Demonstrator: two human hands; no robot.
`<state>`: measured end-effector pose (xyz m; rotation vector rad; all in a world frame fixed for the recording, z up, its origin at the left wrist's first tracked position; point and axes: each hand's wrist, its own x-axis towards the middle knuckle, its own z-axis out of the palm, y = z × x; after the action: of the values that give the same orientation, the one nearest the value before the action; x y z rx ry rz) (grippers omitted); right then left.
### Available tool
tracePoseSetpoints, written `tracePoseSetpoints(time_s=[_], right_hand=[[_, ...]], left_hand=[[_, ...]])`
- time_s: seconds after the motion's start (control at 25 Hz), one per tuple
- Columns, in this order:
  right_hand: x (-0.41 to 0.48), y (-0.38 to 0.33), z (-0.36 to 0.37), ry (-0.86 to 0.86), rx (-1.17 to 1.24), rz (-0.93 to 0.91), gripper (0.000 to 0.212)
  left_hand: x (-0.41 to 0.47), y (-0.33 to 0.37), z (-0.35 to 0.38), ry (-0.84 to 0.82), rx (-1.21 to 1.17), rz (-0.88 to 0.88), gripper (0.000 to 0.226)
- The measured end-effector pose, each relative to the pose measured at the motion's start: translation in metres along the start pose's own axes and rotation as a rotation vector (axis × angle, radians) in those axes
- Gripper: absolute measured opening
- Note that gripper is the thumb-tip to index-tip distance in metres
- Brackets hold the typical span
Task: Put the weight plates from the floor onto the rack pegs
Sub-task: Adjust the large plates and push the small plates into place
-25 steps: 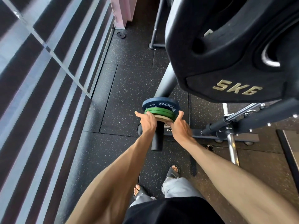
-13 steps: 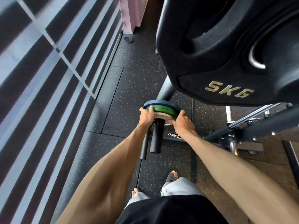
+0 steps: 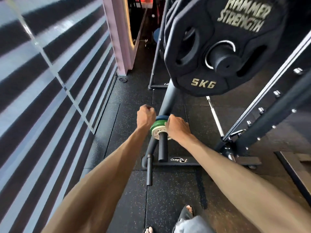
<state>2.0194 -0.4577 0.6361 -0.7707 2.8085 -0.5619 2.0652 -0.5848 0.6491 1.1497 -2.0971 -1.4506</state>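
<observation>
Several small plates (image 3: 159, 127) are seated on lower peg (image 3: 162, 146), ctr frame; rim gripped by curled right hand (image 3: 178, 128); left hand (image 3: 146, 116): hold unclear. Either could be trapped vs. rack upright (image 3: 168, 100) if shoved.

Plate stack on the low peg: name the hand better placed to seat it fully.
Right, probably. The right hand curls over the rim of the plate stack at the peg; the left hand is a fist beside the far blue plate.
</observation>
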Motion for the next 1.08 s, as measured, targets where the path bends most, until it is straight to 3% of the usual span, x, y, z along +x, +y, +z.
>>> tracePoseSetpoints(time_s=[0.48, 0.6, 0.68, 0.72, 0.8, 0.96, 1.08], right_hand=[[-0.113, -0.109, -0.213, 0.346, 0.184, -0.477, 0.027], [-0.130, -0.093, -0.262, 0.513, 0.267, -0.553, 0.019], [-0.123, -0.069, -0.287, 0.730, 0.241, -0.578, 0.014], [-0.112, -0.053, -0.295, 0.837, 0.194, -0.565, 0.011], [-0.088, -0.022, -0.311, 0.936, 0.120, -0.434, 0.024], [-0.045, 0.022, -0.322, 0.681, 0.320, -0.199, 0.060], [-0.032, 0.030, -0.311, 0.449, 0.527, -0.161, 0.061]], left_hand=[[-0.084, 0.208, -0.115, 0.265, -0.230, 0.469, 0.022], [-0.106, 0.236, -0.104, 0.273, -0.178, 0.570, 0.026], [-0.116, 0.246, -0.088, 0.230, -0.136, 0.630, 0.035], [-0.121, 0.247, -0.079, 0.181, -0.118, 0.653, 0.039], [-0.121, 0.242, -0.060, 0.119, -0.053, 0.677, 0.049], [-0.111, 0.230, -0.044, 0.241, 0.044, 0.750, 0.050], [-0.104, 0.229, -0.041, 0.269, 0.024, 0.822, 0.050]])
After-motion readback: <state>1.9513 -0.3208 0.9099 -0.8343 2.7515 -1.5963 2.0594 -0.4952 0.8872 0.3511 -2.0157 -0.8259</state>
